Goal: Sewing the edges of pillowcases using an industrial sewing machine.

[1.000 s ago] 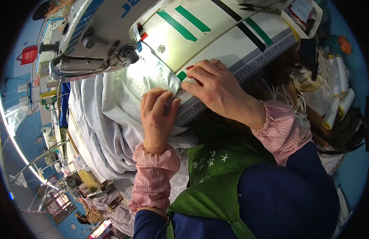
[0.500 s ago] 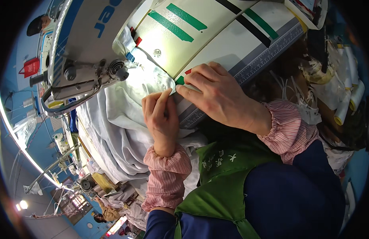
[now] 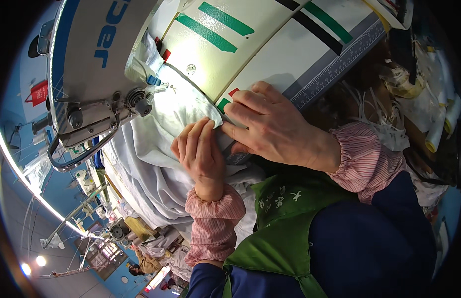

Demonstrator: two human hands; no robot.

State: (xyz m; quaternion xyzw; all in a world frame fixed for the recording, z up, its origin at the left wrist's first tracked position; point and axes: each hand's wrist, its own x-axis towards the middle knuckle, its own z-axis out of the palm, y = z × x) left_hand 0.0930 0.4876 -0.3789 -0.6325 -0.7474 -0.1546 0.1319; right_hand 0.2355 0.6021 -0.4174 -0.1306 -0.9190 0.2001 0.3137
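White cloth (image 3: pixel 151 184) lies in the head view across the left part of the work surface (image 3: pixel 270 64), gathered in loose folds, its smooth right margin running from beneath the sewing machine (image 3: pixel 91 69) to a corner close to the surface's near edge. The left hand (image 3: pixel 199 154) is half curled there, thumb and forefinger closed on that corner. From where I stand, the right hand (image 3: pixel 277 126) is loosely bent, thumb apart from the forefinger, whose tip meets the same corner; I can't tell whether it has any hold. Beneath it runs the ruler strip (image 3: pixel 339 62) along the near edge, and green tape (image 3: pixel 205 32) marks the surface farther off.

I'd judge the step in hand to be setting the cloth's edge straight by fingertip, with the other end by the small blue part (image 3: pixel 153 80) near the needle. The next move seems to call for a light, even pull that keeps the margin flat and lets no fold slip under.
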